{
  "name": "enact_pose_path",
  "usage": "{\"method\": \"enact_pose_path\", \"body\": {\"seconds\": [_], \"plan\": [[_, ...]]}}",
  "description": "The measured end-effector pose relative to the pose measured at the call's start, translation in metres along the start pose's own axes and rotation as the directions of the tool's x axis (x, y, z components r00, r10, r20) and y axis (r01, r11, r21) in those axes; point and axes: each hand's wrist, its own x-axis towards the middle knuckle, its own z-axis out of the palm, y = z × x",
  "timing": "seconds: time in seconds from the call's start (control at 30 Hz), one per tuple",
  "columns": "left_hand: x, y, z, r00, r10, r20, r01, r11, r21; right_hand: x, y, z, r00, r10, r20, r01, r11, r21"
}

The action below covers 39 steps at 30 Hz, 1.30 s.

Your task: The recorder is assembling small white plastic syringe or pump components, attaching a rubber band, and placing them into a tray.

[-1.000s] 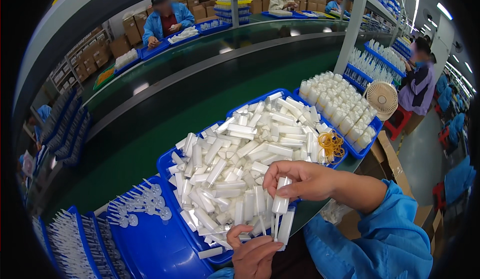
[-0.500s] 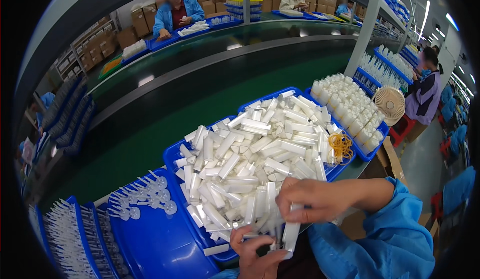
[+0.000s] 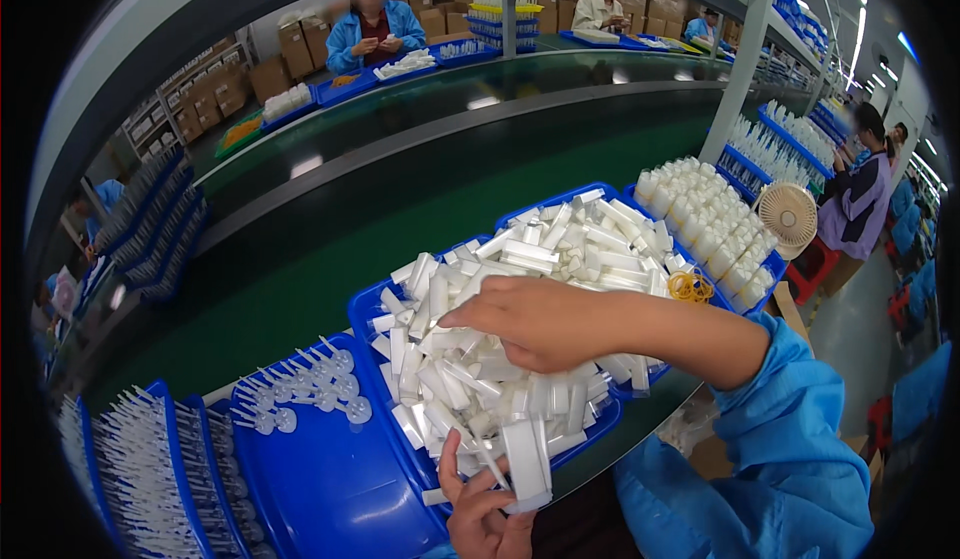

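Observation:
My left hand (image 3: 485, 514), low in the middle, is closed around a clear round base with a thin stem. Against the stem stand long white wedge-shaped pieces (image 3: 525, 457), upright and slightly tilted. Over the heap of loose white pieces (image 3: 450, 379), my right hand (image 3: 535, 324) reaches leftward, palm down, with its index finger stretched out. I see nothing held in it; its fingertips are at the pieces, partly hidden. The heap fills two blue trays (image 3: 362, 309), and some pieces have shiny clear film on them.
Left, a blue tray (image 3: 330, 479) holds several clear stemmed bases (image 3: 310, 389), beside racks of white stemmed parts (image 3: 145, 459). Yellow rubber bands (image 3: 692, 287) lie by a tray of bundled white pieces (image 3: 705, 219). A small fan (image 3: 787, 214) stands behind. Co-workers sit across the green conveyor (image 3: 400, 184).
My right hand has left the pieces at my left hand and moved up and left over the heap. My left hand still holds its pieces, slightly lower. The whole view has shifted a little.

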Motion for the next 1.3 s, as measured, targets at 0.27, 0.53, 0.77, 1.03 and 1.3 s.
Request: {"method": "enact_pose_path", "body": {"seconds": [0.27,0.53,0.77,1.03,1.3], "plan": [[0.004,0.014,0.002,0.999,-0.024,-0.041,0.026,0.999,0.035,0.006,0.018,0.004,0.998,-0.022,-0.063,-0.004,0.925,-0.38],[0.016,0.008,0.009,0.967,0.226,0.12,-0.247,0.945,0.213,-0.051,-0.034,-0.006,0.922,0.381,0.072,-0.216,0.351,0.911],[0.023,0.015,0.021,0.948,0.224,0.228,-0.275,0.934,0.226,-0.08,-0.031,0.011,0.938,0.308,0.159,-0.192,0.08,0.978],[0.02,0.014,0.027,0.896,0.22,0.386,-0.32,0.922,0.216,-0.108,-0.03,-0.012,0.974,0.215,0.074,-0.205,0.687,0.697],[0.014,0.019,0.046,0.976,0.171,0.138,-0.197,0.959,0.204,-0.128,-0.056,0.02,0.996,0.091,0.006,-0.076,0.792,0.606]]}}
